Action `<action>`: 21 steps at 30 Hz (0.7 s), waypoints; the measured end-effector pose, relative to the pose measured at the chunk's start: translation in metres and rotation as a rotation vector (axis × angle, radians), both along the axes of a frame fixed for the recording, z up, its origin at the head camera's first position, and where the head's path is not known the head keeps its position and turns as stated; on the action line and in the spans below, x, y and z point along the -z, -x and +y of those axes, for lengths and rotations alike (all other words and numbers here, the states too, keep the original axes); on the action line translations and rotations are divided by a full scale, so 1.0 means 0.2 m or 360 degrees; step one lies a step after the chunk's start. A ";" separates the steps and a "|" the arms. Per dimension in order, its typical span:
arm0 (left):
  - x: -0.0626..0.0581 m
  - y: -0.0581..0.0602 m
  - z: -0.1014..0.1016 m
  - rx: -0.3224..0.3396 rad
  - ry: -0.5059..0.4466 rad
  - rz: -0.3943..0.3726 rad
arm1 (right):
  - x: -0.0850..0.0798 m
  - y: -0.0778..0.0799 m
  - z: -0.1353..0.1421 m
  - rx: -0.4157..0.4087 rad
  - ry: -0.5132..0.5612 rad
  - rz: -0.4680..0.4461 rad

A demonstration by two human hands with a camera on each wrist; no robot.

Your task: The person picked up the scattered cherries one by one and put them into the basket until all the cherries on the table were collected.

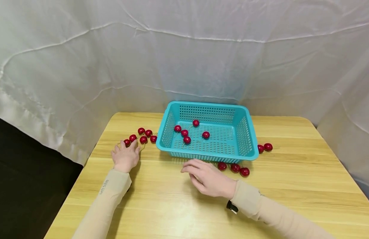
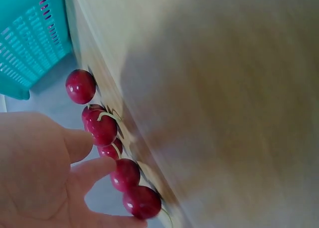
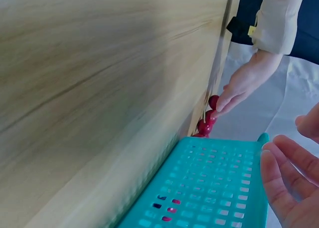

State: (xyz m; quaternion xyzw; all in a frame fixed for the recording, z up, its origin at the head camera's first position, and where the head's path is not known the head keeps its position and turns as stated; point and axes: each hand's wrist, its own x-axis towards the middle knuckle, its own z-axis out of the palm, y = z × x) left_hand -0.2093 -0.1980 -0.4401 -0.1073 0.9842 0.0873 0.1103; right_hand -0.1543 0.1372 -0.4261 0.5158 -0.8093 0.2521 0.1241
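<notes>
At the table's left side my left hand (image 1: 125,157) reaches over a group of red cherries (image 1: 143,140), its fingers spread and fairly straight. In the left wrist view the fingertips come up beside a cherry (image 2: 125,175) and another cherry (image 2: 142,202); whether they touch is unclear. My right hand (image 1: 210,177) hovers in front of the blue-green plastic basket (image 1: 207,155), fingers loosely bent, nothing between them. Several cherries with thin stems, among them one cherry (image 1: 206,135), lie on the basket's floor, mostly toward its left half.
In front of the basket's right corner lie three cherries (image 1: 235,168). Two more cherries (image 1: 268,147) sit against its right side. The wooden table (image 1: 172,205) is backed by a pale hanging cloth (image 1: 199,66), with black cloth (image 1: 29,186) at the left.
</notes>
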 end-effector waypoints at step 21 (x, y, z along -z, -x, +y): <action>0.01 0.01 0.02 0.0014 0.0049 -0.0017 | 0.00 0.01 0.05 0.0066 -0.0126 -0.0018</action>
